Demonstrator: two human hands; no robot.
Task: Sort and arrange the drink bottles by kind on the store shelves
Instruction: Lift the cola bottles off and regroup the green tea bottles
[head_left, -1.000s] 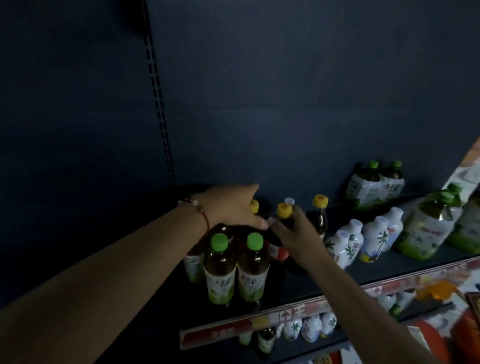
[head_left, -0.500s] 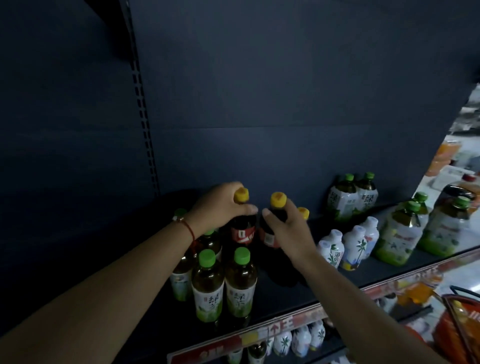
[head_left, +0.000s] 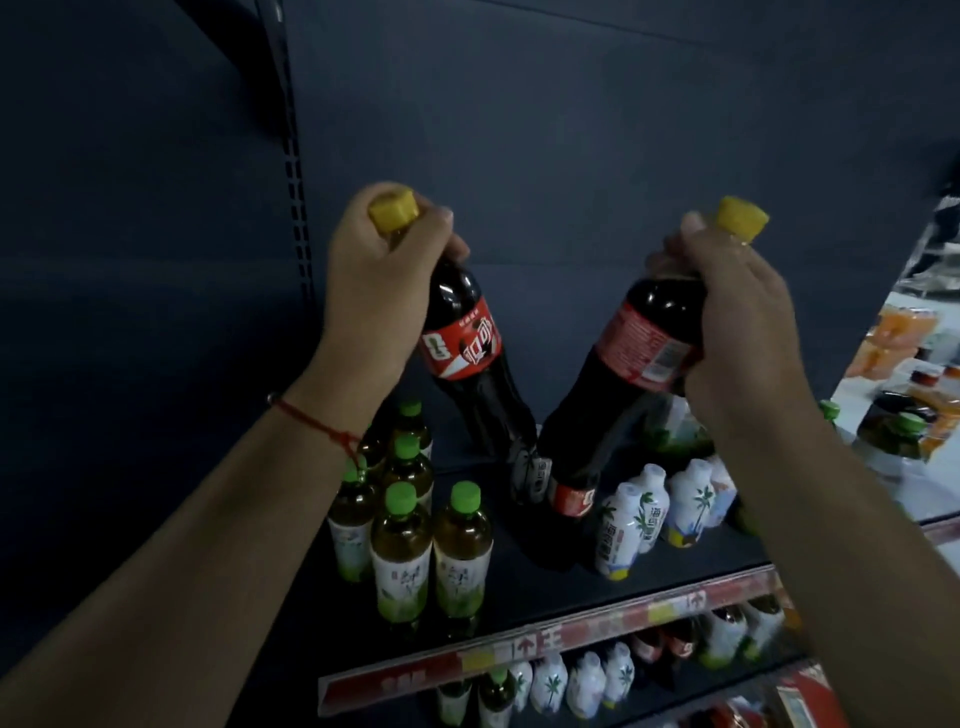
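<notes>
My left hand (head_left: 376, 280) grips the neck of a dark cola bottle (head_left: 470, 358) with a yellow cap and red label, held up above the shelf and tilted. My right hand (head_left: 737, 317) grips a second cola bottle (head_left: 628, 374) of the same kind, also lifted and leaning the other way. Their bases nearly meet over the dark shelf (head_left: 524, 587). Another dark bottle with a red label (head_left: 571, 499) stands behind, partly hidden.
Several green-capped tea bottles (head_left: 402, 556) stand at the shelf's left. White coconut-drink bottles (head_left: 631, 519) stand to the right, with bigger green-capped bottles (head_left: 893, 441) beyond. A red price strip (head_left: 545, 649) edges the shelf; more bottles sit on the shelf below.
Both hands have lifted the two yellow-capped cola bottles up off the shelf and apart. The camera has come closer to the shelf.
</notes>
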